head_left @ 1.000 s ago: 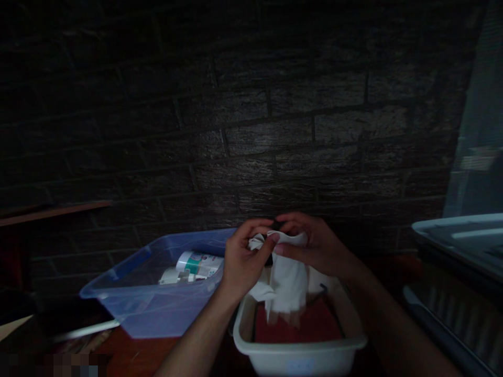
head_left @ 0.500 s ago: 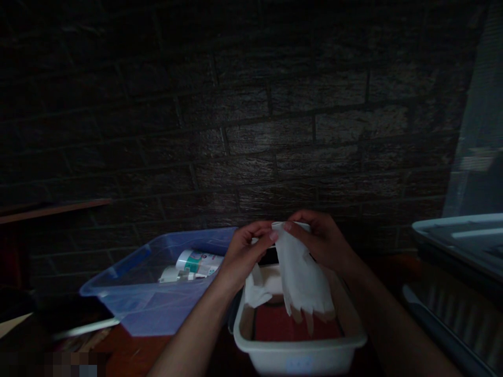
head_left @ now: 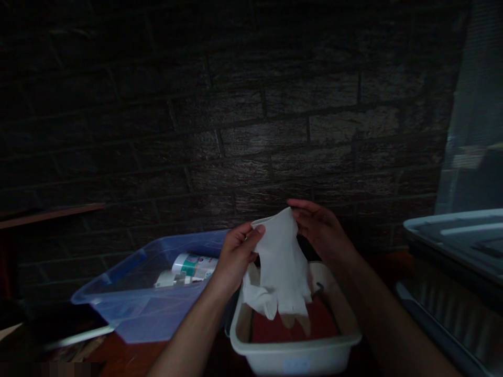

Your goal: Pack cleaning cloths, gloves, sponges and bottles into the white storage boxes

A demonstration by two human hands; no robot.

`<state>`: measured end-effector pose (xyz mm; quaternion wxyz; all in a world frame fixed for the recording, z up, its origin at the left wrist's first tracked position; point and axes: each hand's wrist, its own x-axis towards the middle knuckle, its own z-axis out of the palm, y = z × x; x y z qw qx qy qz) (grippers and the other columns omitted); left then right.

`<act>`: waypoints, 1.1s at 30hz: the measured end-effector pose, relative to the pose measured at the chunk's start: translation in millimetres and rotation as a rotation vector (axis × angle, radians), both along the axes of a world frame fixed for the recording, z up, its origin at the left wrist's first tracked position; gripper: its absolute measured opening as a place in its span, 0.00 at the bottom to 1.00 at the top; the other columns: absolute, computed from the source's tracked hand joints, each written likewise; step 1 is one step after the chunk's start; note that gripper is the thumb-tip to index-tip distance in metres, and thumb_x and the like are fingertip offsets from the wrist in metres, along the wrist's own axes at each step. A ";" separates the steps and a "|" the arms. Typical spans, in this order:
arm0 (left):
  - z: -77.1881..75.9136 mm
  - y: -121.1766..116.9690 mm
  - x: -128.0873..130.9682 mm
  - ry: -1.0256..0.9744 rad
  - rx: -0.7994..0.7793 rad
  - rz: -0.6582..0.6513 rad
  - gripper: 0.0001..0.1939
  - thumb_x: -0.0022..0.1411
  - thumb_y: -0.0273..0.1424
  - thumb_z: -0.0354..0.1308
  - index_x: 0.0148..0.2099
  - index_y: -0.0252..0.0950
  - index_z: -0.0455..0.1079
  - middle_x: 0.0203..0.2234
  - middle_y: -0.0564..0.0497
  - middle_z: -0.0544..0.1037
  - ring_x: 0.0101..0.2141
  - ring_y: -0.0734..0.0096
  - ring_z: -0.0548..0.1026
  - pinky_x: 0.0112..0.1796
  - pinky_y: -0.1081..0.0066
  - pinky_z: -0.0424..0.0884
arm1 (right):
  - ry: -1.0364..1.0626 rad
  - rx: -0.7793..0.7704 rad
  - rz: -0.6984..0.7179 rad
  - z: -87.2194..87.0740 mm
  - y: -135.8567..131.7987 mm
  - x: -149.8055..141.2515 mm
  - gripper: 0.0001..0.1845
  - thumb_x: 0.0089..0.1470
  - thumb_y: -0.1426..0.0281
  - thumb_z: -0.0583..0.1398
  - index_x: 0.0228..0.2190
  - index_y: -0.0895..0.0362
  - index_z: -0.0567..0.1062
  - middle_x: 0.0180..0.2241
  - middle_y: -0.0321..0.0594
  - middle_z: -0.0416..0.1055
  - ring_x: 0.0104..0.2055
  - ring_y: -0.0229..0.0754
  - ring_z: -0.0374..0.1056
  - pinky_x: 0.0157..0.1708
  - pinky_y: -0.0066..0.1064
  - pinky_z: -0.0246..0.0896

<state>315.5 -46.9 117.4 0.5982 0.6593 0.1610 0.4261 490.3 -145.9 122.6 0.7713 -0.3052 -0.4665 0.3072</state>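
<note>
A thin white glove hangs by its cuff between my two hands, its finger ends pointing down and tinged beige. My left hand pinches the cuff's left side, thumb in front. At the cuff's upper right corner, my right hand grips the edge with thumb and fingers. More white glove material dangles below my left hand; whether it is a second glove I cannot tell. Under the glove stands a cream plastic basin with a dark red flat surface inside.
To the left, a translucent blue bin contains a white and green labelled container. At right is a lidded box with a pale rim. A dark brick wall rises behind. A wooden shelf edge juts in at left.
The glove has turned and spread wider, its cuff now stretched between my hands. My right hand has shifted from the cuff's front to its right corner. The view has swung slightly right.
</note>
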 end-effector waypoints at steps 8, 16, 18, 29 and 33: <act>-1.1 -4.7 -1.6 0.107 0.144 -0.085 0.16 0.59 0.43 0.67 0.37 0.34 0.78 0.23 0.54 0.74 0.22 0.77 0.67 0.21 0.79 0.58 | -0.423 -0.183 0.004 -6.0 -2.9 -9.7 0.33 0.43 0.65 0.75 0.52 0.51 0.77 0.43 0.39 0.79 0.38 0.42 0.74 0.34 0.30 0.68; -2.9 0.0 -2.4 0.179 0.243 -0.181 0.14 0.60 0.42 0.67 0.39 0.35 0.78 0.30 0.52 0.78 0.30 0.72 0.73 0.29 0.77 0.67 | -0.482 -0.171 -0.252 -3.3 0.1 -8.2 0.14 0.55 0.59 0.67 0.29 0.58 0.81 0.23 0.33 0.71 0.24 0.34 0.61 0.23 0.25 0.53; -6.3 0.4 -1.0 0.266 0.303 -0.293 0.13 0.59 0.39 0.68 0.41 0.35 0.79 0.34 0.49 0.81 0.34 0.67 0.76 0.35 0.73 0.71 | -0.345 -0.127 -0.296 -1.6 -0.4 -6.9 0.16 0.55 0.58 0.67 0.29 0.59 0.80 0.22 0.32 0.69 0.23 0.34 0.59 0.21 0.26 0.52; -14.6 -1.6 4.1 0.325 0.324 -0.500 0.18 0.59 0.38 0.69 0.49 0.34 0.78 0.44 0.45 0.83 0.46 0.56 0.79 0.47 0.62 0.74 | -0.352 -0.116 -0.264 0.8 -5.9 -10.0 0.15 0.54 0.58 0.67 0.29 0.58 0.81 0.23 0.34 0.71 0.23 0.36 0.62 0.23 0.27 0.55; -16.9 -10.9 9.9 0.208 0.311 -0.391 0.22 0.59 0.35 0.70 0.54 0.36 0.74 0.47 0.45 0.81 0.47 0.58 0.78 0.47 0.63 0.73 | -0.547 -0.152 -0.141 -1.1 -5.3 -14.3 0.10 0.53 0.64 0.68 0.34 0.58 0.83 0.30 0.38 0.79 0.30 0.40 0.70 0.30 0.29 0.63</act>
